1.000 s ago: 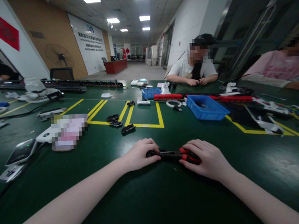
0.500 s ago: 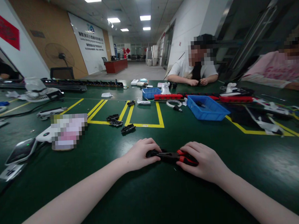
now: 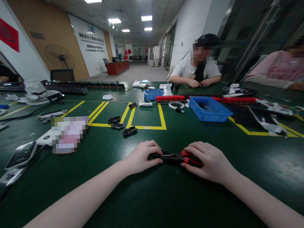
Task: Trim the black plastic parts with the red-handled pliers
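Note:
My right hand (image 3: 208, 162) is closed round the red-and-black handles of long-nose pliers (image 3: 173, 157), whose jaws point left. My left hand (image 3: 146, 156) pinches a small black part (image 3: 153, 156) between thumb and fingers, low over the green table. The jaw tips reach this part beside my left thumb; whether they grip it cannot be made out. Most of the part is hidden by my fingers and the pliers. Beyond my left hand lie several small black clip-like parts (image 3: 129, 131).
A blue bin (image 3: 210, 116) with dark items stands to the right, and a smaller blue bin (image 3: 153, 94) farther back. At left lie a phone (image 3: 69, 135) and a device with a screen (image 3: 21, 155). A person (image 3: 195, 71) sits across the table, another at far right.
The pliers and my right hand have shifted very slightly right, and the pliers lie a little more level. My left hand keeps its hold. The whole view has shifted slightly.

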`<state>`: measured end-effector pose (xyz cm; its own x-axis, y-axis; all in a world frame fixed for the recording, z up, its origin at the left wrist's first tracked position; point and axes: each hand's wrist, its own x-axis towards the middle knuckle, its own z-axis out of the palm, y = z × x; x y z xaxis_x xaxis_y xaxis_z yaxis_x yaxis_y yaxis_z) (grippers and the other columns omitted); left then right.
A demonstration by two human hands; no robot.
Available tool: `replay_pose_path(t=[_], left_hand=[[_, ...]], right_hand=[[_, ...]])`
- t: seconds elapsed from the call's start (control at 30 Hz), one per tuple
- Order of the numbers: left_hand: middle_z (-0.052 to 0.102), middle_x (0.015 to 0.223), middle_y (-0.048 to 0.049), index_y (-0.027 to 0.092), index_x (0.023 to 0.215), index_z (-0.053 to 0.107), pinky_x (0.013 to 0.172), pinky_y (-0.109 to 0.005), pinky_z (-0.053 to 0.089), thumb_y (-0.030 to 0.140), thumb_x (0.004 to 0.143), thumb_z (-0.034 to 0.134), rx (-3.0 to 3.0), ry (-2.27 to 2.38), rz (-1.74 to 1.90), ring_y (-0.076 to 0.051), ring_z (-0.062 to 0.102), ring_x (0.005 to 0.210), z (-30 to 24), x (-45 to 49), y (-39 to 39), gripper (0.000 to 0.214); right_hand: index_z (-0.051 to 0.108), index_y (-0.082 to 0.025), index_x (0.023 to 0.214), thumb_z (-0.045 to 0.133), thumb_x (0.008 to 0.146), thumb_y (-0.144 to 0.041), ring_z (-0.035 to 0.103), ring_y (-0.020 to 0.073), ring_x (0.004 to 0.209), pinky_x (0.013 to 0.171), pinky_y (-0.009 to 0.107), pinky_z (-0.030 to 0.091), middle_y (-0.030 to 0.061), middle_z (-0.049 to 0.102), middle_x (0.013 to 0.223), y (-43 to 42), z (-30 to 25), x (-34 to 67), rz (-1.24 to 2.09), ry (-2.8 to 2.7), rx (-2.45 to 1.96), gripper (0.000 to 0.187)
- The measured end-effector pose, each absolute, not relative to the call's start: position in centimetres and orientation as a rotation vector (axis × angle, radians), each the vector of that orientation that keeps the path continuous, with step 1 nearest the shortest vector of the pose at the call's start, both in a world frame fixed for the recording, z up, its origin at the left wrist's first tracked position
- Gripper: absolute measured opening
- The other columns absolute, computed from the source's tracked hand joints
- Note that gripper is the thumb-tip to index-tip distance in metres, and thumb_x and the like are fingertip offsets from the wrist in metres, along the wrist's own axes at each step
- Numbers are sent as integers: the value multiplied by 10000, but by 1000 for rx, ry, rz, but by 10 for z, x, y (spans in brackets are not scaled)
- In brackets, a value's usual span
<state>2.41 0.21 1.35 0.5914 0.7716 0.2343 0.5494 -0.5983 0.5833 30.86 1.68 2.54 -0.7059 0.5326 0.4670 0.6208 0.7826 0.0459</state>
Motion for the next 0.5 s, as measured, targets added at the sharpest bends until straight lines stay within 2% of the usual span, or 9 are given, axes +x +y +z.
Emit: replay_pose_path(t=[0.2,0.5], left_hand=[[632,1077,-42,203,1025,673,898,-350,459,283,881,671,2371,1036,685,-199,600,994,13,24,2,165],[634,1080,-46,208,1041,676,897,-359,455,299,887,663,2367,1046,686,-205,597,990,13,24,2,179]], right_hand=[[661,-173,982,636,839,-444,647,197,786,671,325,526,93,688,931,17,24,308,-192,-2545,-902,308],[665,-190,983,639,835,-437,654,196,775,661,322,533,83,694,922,16,26,306,-168,-2536,-905,289]])
